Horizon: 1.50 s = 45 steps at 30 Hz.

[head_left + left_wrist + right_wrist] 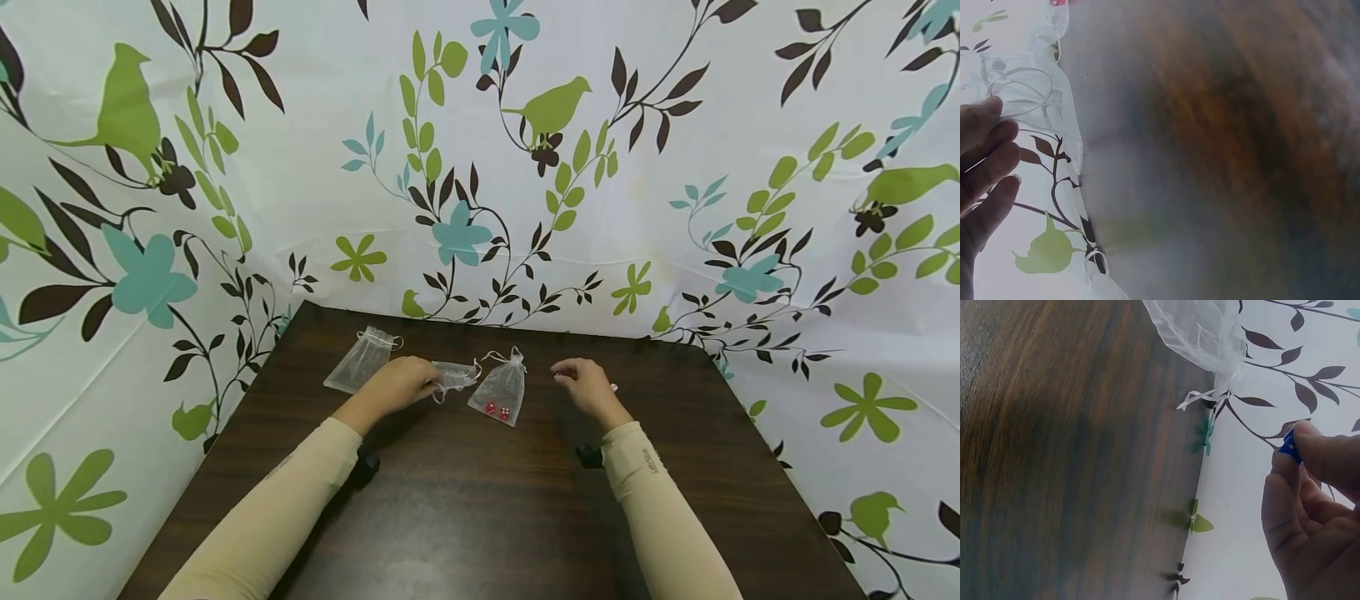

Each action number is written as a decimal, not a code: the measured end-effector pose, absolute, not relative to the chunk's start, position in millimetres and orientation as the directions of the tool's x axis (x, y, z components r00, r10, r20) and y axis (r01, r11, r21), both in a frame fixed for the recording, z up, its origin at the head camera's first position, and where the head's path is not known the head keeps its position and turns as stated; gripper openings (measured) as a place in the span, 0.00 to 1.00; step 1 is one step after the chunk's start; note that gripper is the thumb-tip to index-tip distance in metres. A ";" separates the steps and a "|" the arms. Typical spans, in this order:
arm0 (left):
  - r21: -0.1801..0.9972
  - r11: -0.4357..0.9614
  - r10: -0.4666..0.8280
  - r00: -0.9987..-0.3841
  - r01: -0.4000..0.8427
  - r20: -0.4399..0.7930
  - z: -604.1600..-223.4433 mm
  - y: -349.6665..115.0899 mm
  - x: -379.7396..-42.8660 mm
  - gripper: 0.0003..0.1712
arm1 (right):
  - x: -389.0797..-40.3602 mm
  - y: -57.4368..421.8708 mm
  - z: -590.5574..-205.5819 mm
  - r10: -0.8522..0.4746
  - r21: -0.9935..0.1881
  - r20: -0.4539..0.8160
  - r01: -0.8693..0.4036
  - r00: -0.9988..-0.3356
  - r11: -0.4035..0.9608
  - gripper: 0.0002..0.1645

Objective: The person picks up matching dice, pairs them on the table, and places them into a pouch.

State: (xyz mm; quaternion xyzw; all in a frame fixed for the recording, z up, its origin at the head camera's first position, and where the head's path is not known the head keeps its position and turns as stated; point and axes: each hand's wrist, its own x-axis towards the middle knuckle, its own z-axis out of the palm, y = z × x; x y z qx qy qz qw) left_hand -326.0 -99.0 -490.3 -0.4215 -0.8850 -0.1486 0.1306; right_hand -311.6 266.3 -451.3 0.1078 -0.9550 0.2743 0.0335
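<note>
My left hand (399, 383) pinches the edge of a small sheer white drawstring pouch (452, 377) between thumb and fingertips; in the left wrist view the pouch (1035, 103) shows its looped cord. Between the thumb and forefinger of my right hand (588, 387) is a blue die (1291, 447) with white dots. Just left of that hand lies a second drawstring pouch (507, 385), its neck drawn together, with two red dice (497, 410) inside. A third pouch (362, 362) lies flat behind my left hand.
A small white object (614, 387) shows beside my right hand, partly hidden. The dark wooden table (480, 517) ends at a patterned cloth backdrop (300, 167) behind and at both sides.
</note>
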 end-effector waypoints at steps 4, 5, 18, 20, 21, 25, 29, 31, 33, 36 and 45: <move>0.145 0.598 0.709 -0.605 0.788 0.363 -490.8 -99.8 -326.7 0.03 | -310.4 264.7 -451.0 -0.186 -0.534 0.115 -0.219 -0.976 0.817 0.13; 0.144 0.599 0.709 -0.605 0.788 0.363 -490.8 -100.0 -326.8 0.03 | -310.1 264.3 -451.0 -0.186 -0.541 0.113 -0.217 -0.976 0.813 0.13; 0.164 0.605 0.701 -0.619 0.779 0.355 -492.0 -99.7 -328.1 0.01 | -310.1 256.2 -451.6 -0.185 -0.587 0.081 -0.197 -0.979 0.785 0.14; 0.164 0.605 0.699 -0.618 0.779 0.359 -492.1 -99.4 -327.9 0.01 | -310.3 255.3 -452.1 -0.182 -0.587 0.074 -0.190 -0.981 0.787 0.14; 0.163 0.605 0.698 -0.618 0.779 0.362 -492.1 -99.2 -327.9 0.02 | -310.2 254.9 -451.8 -0.183 -0.586 0.072 -0.190 -0.981 0.788 0.14; 0.161 0.606 0.698 -0.617 0.779 0.362 -491.9 -98.4 -327.9 0.01 | -309.6 253.8 -451.5 -0.181 -0.594 0.057 -0.179 -0.982 0.785 0.14; 0.156 0.596 0.707 -0.607 0.788 0.364 -492.2 -98.1 -329.3 0.03 | -309.7 252.9 -451.6 -0.182 -0.602 0.052 -0.176 -0.982 0.779 0.14; 0.160 0.592 0.707 -0.604 0.790 0.367 -492.5 -98.0 -330.0 0.02 | -309.9 251.6 -451.7 -0.181 -0.605 0.055 -0.177 -0.982 0.776 0.14; 0.160 0.592 0.705 -0.604 0.790 0.372 -492.7 -97.9 -330.4 0.02 | -310.2 249.8 -452.1 -0.179 -0.611 0.057 -0.176 -0.982 0.772 0.13; 0.161 0.597 0.701 -0.609 0.786 0.372 -492.5 -97.8 -330.6 0.02 | -310.3 247.2 -452.3 -0.180 -0.609 0.059 -0.179 -0.982 0.773 0.13; 0.165 0.600 0.705 -0.615 0.783 0.354 -494.0 -97.7 -332.1 0.02 | -311.7 242.4 -454.2 -0.207 -0.597 0.081 -0.214 -0.975 0.773 0.12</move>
